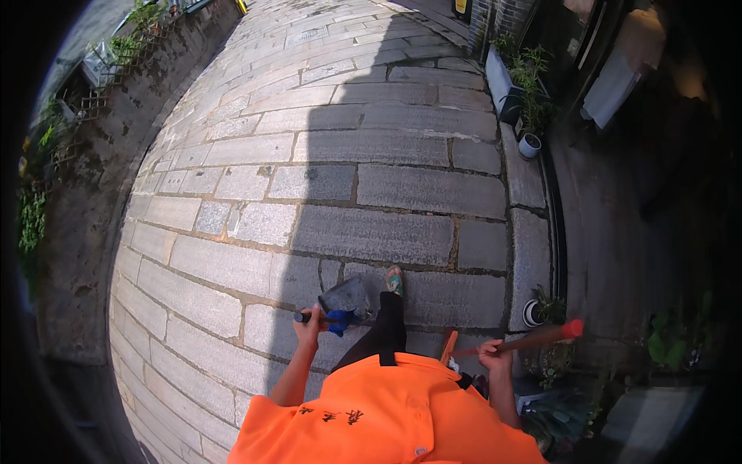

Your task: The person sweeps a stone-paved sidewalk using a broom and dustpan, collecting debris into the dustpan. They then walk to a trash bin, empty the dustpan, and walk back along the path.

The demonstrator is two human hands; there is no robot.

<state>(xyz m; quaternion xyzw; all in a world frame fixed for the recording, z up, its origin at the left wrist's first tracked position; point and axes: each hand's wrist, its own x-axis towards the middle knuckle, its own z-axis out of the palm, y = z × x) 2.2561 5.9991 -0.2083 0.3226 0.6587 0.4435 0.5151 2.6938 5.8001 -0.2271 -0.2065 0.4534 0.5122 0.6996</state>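
Note:
My left hand (311, 323) grips the dark handle of a grey dustpan (345, 297) with a blue fitting, held low over the stone paving. My right hand (492, 356) is closed on a long reddish broom stick (541, 336) with a red end cap, which slants out to the right. An orange piece (449, 346) of the broom shows near my right side. My orange shirt fills the bottom edge. One leg in black trousers steps forward, its shoe (395, 280) on a slab.
Grey stone slabs (371, 185) run ahead, half in shadow. A low stone wall (93, 178) with plants borders the left. On the right stand a white pot (529, 145), a planter box (504, 85), potted plants (541, 309) and a dark doorway.

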